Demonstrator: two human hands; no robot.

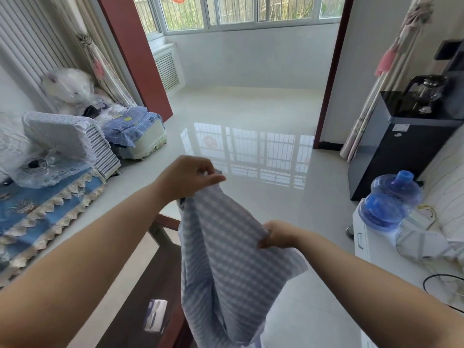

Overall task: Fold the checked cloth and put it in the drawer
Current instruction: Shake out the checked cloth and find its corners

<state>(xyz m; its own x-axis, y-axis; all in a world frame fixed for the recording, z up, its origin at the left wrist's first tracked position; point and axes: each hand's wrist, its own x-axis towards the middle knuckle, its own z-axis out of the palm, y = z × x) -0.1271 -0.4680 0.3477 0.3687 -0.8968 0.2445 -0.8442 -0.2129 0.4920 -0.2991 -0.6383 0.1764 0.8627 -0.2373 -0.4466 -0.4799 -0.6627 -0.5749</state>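
The checked cloth [226,267], blue-grey and white, hangs in the air in front of me over the floor and the table's corner. My left hand [188,179] pinches its top corner, held higher and further out. My right hand [278,234] grips the cloth's right edge, lower and closer to me. The cloth sags in loose folds between and below both hands, reaching the bottom of the view. No drawer is in view.
A dark glass-topped wooden table [150,285] stands below left. A sofa with a blue cover [37,212] and piled bedding lines the left. A water bottle [389,199] on a white cabinet, a black dispenser [391,146] and cables lie right. Glossy tiled floor stretches ahead.
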